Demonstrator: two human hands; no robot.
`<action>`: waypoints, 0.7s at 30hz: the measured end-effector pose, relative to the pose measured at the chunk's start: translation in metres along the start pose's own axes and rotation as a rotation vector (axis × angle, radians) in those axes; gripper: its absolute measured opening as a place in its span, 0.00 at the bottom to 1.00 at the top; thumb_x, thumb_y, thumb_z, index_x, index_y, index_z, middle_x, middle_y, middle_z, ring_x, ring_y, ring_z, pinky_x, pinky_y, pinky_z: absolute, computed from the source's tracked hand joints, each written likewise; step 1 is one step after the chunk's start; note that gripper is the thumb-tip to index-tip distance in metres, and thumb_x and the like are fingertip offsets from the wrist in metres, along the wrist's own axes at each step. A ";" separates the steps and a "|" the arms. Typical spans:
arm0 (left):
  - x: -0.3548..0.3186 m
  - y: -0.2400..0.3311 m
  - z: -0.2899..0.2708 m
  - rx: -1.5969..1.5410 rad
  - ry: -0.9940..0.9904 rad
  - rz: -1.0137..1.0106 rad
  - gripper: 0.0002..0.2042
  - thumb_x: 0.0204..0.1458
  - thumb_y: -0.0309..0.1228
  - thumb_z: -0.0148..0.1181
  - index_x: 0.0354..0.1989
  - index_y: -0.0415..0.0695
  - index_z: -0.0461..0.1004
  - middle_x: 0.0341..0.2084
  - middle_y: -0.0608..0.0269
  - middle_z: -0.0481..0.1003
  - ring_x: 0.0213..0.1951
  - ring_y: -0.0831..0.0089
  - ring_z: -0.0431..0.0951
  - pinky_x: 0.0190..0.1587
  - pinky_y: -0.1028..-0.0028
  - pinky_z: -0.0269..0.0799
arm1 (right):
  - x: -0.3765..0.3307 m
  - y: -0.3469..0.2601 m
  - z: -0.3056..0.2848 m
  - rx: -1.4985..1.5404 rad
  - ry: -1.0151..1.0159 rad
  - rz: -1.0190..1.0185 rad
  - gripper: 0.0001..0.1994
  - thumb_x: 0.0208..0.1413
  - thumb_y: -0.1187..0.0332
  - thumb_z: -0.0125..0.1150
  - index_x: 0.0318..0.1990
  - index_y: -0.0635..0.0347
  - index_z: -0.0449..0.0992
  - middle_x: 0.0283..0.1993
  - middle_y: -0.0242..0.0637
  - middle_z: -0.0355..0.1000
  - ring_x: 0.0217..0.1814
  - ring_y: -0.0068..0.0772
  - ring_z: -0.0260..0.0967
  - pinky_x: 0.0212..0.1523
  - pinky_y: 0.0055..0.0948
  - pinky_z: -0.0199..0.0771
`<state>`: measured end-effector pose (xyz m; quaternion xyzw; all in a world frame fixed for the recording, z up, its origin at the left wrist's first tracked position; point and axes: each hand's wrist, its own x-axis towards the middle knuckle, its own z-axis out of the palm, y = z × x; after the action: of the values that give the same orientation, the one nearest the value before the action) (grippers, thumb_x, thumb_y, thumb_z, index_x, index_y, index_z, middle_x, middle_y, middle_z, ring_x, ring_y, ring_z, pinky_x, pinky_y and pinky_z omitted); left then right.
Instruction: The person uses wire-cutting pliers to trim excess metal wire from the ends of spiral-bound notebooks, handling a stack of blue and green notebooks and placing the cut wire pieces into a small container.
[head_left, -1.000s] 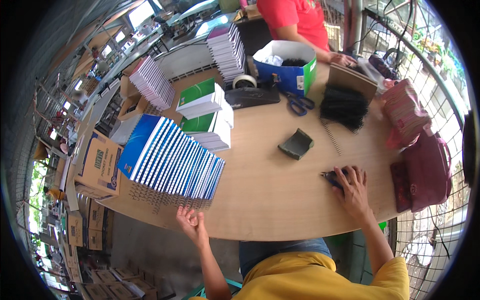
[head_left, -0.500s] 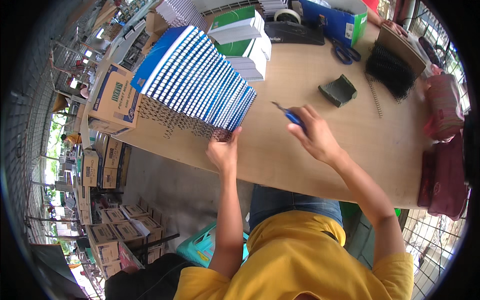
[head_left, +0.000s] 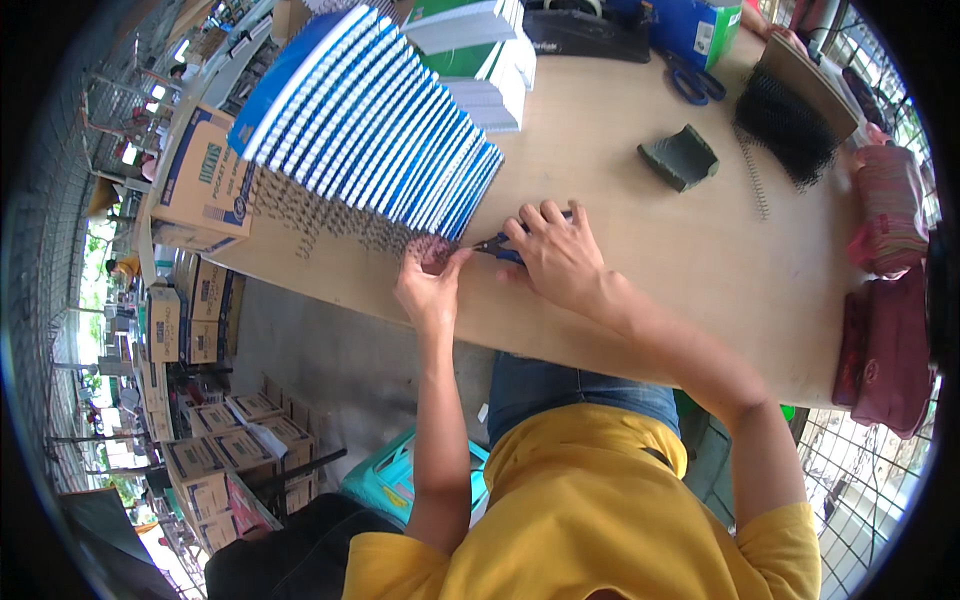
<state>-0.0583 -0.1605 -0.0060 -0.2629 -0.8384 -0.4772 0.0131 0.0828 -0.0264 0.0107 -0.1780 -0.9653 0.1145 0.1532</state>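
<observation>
A fanned row of blue and white spiral notebooks [head_left: 375, 125] leans across the left part of the table. Loose ends of dark spiral wire [head_left: 325, 222] trail from its near side. At the near right corner of the row, my left hand [head_left: 428, 290] is closed, thumb and fingers pinching a wire end. My right hand [head_left: 560, 258] grips small pliers [head_left: 497, 244] with dark blue handles, their tips pointing left. Those tips meet the left thumb and the wire there; whether the jaws are closed on the wire is too small to tell.
Green-covered book stacks [head_left: 490, 75] stand behind the notebooks. Dark blue scissors [head_left: 692, 80], a dark green curved piece [head_left: 680, 158] and a bundle of black spirals [head_left: 785, 125] lie farther right. A maroon pouch [head_left: 885, 350] sits at the right edge, a carton [head_left: 203, 180] at the left.
My right hand has brought the pliers left and down to my left hand. The left hand has shifted slightly and now pinches at the wire. My view has tilted a little.
</observation>
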 end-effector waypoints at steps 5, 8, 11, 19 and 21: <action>-0.004 -0.022 -0.005 0.034 0.038 0.092 0.18 0.42 0.33 0.75 0.38 0.38 0.77 0.30 0.58 0.82 0.31 0.70 0.81 0.36 0.69 0.75 | 0.011 -0.017 0.008 -0.028 -0.034 0.044 0.26 0.50 0.46 0.64 0.50 0.54 0.71 0.50 0.38 0.69 0.57 0.42 0.66 0.55 0.56 0.63; -0.004 -0.020 -0.004 0.033 0.037 0.094 0.17 0.43 0.32 0.74 0.38 0.38 0.77 0.30 0.59 0.82 0.30 0.69 0.81 0.36 0.68 0.75 | 0.014 -0.020 0.019 -0.047 0.046 0.073 0.25 0.51 0.46 0.63 0.49 0.54 0.72 0.50 0.39 0.69 0.56 0.42 0.66 0.54 0.57 0.64; -0.005 -0.017 -0.001 -0.026 0.039 0.084 0.15 0.43 0.29 0.75 0.37 0.36 0.78 0.30 0.58 0.82 0.28 0.76 0.79 0.35 0.73 0.74 | 0.015 -0.023 0.021 -0.058 0.047 0.064 0.26 0.53 0.46 0.62 0.50 0.55 0.72 0.51 0.40 0.69 0.57 0.44 0.66 0.54 0.58 0.64; -0.004 -0.019 0.000 -0.016 0.024 0.081 0.13 0.45 0.28 0.73 0.36 0.37 0.78 0.28 0.61 0.82 0.27 0.79 0.77 0.33 0.75 0.73 | 0.019 -0.023 0.023 -0.098 0.073 0.017 0.25 0.52 0.45 0.63 0.44 0.59 0.74 0.43 0.41 0.74 0.47 0.43 0.74 0.40 0.47 0.76; -0.003 -0.019 0.001 -0.024 0.024 0.080 0.13 0.45 0.28 0.73 0.36 0.37 0.78 0.27 0.62 0.81 0.28 0.79 0.77 0.33 0.75 0.73 | 0.028 -0.020 0.018 -0.048 -0.088 0.022 0.24 0.52 0.46 0.64 0.42 0.59 0.74 0.41 0.41 0.74 0.45 0.43 0.75 0.37 0.44 0.77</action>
<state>-0.0643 -0.1682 -0.0221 -0.2905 -0.8212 -0.4896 0.0390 0.0455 -0.0374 0.0070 -0.1873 -0.9715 0.1005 0.1049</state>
